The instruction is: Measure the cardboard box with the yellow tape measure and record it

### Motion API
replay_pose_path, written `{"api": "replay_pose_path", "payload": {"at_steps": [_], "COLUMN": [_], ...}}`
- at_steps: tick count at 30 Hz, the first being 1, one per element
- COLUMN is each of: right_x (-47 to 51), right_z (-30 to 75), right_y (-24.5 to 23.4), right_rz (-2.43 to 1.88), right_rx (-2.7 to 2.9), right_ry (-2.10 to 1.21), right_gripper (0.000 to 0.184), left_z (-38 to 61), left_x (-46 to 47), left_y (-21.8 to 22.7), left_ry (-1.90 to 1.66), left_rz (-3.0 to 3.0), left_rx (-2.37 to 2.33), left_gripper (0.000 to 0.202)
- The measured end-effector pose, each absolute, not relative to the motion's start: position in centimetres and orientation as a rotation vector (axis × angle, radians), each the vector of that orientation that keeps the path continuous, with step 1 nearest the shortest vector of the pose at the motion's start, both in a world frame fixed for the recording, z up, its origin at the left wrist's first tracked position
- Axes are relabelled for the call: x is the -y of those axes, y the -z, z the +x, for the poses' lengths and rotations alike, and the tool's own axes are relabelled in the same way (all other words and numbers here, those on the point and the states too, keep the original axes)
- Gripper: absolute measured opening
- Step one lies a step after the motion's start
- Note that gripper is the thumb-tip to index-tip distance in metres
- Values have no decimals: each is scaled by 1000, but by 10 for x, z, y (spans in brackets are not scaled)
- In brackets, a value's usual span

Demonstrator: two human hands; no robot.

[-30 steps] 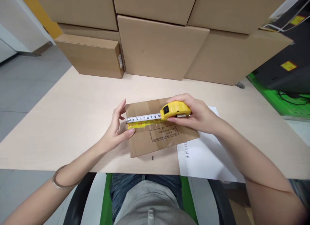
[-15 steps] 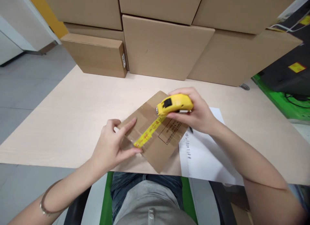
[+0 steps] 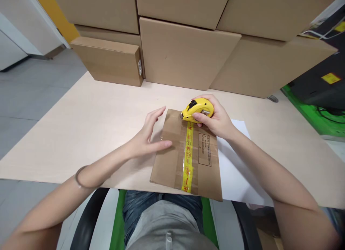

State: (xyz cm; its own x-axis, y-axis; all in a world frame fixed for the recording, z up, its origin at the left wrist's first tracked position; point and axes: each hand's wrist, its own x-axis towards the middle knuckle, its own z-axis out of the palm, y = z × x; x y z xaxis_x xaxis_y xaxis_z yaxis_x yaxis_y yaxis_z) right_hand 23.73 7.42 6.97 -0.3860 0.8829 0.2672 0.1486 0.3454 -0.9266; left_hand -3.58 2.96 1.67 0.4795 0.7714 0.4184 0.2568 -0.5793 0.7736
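Observation:
My right hand [image 3: 217,117] is wrapped round a yellow tape measure [image 3: 199,108] with a black button on top. It holds the case over the far edge of a thin cardboard box [image 3: 164,167]. A strip of yellow packing tape [image 3: 188,154] with red print runs across the box's top, beside a printed black frame [image 3: 205,149]. At the box's left edge is my left hand [image 3: 148,138], open, thumb and fingers apart. Its thumb tip lies over the box; whether it touches cannot be made out. No blade shows drawn out of the tape measure.
A white sheet of paper [image 3: 239,163] lies partly under the box on the pale table [image 3: 113,106]. Large cardboard boxes [image 3: 185,52] stand stacked along the back, with a smaller carton [image 3: 110,61] at back left. Dark equipment [image 3: 318,81] stands on green at the right.
The box has turned so its yellow strip points towards me, and its near edge came closer. My left hand has let go of it and opened. The tape measure shifted slightly right and tilted.

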Motion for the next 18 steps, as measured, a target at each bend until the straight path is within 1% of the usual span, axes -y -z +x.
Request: {"api": "replay_pose_path", "payload": {"at_steps": [2, 6, 8, 9, 12, 14, 16, 18], "right_x": [-74, -74, -72, -70, -56, -42, -29, -21], "right_z": [237, 238, 238, 238, 237, 237, 237, 236], "right_y": [-70, -67, -65, -64, -63, -62, -60, -56], "right_rz": [-924, -928, -931, -942, -1023, -1077, -1105, -1112], "right_rx": [1773, 1744, 1722, 1698, 1578, 1523, 1518, 1489], "right_ry": [-1105, -1099, -1069, -1024, -859, -821, -825, -794], "right_gripper": [57, 56, 54, 53, 47, 43, 41, 41], "left_z": [-34, -29, -28, -29, -33, -36, -37, -34], "left_x": [-54, -70, -67, -66, -57, -47, -34, -21], "left_y": [1, 24, 29, 31, 35, 36, 33, 25], "left_ry": [-979, -919, -907, -915, -971, -974, -911, -809], "left_rz": [1928, 1780, 1730, 1702, 1620, 1601, 1611, 1632], "left_rx": [-789, -567, -537, -572, -823, -991, -1074, -1113], "left_gripper": [105, 102, 102, 98, 70, 58, 53, 56]}}
